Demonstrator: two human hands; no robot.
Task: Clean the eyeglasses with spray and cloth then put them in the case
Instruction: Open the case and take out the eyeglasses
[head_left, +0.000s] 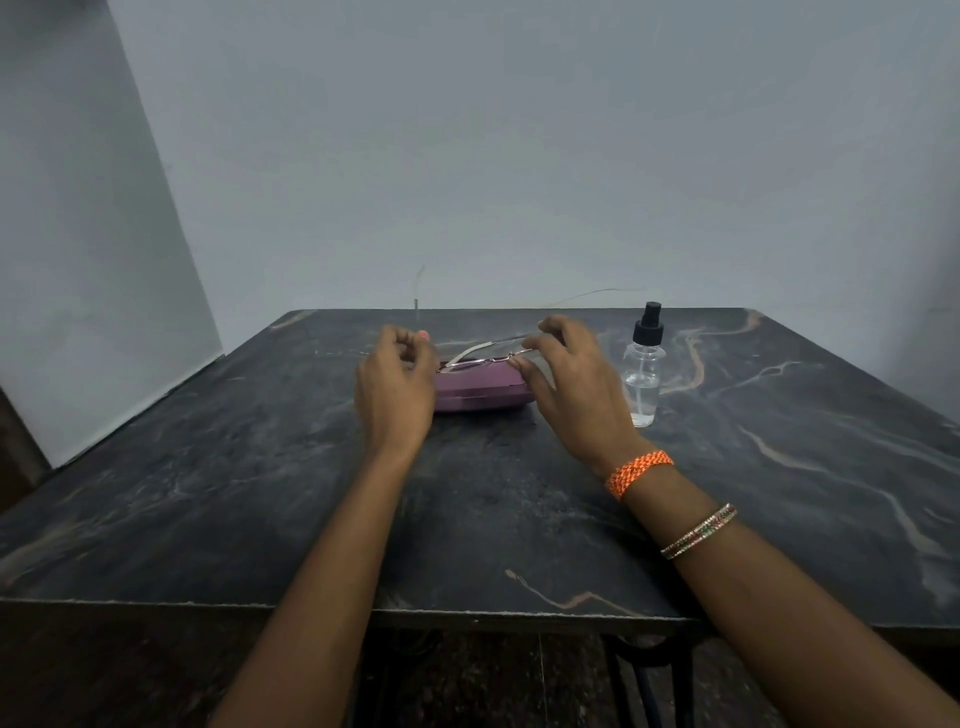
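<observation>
A purple eyeglass case (478, 392) lies on the dark marble table (467, 519), toward its far middle. Thin metal-framed eyeglasses (480, 358) hover just above the case, held at both ends. My left hand (395, 387) pinches the left end, fingers curled. My right hand (566, 379) pinches the right end between thumb and fingertips; an orange woven band and thin bangles circle that wrist. A clear spray bottle (644, 371) with a black pump top stands upright just right of my right hand. No cloth is visible.
The table's far edge meets a plain grey wall (519, 156). A thin wire (582, 296) and a small stick (417, 306) rise at the far edge. The near edge (363, 608) runs across below my forearms.
</observation>
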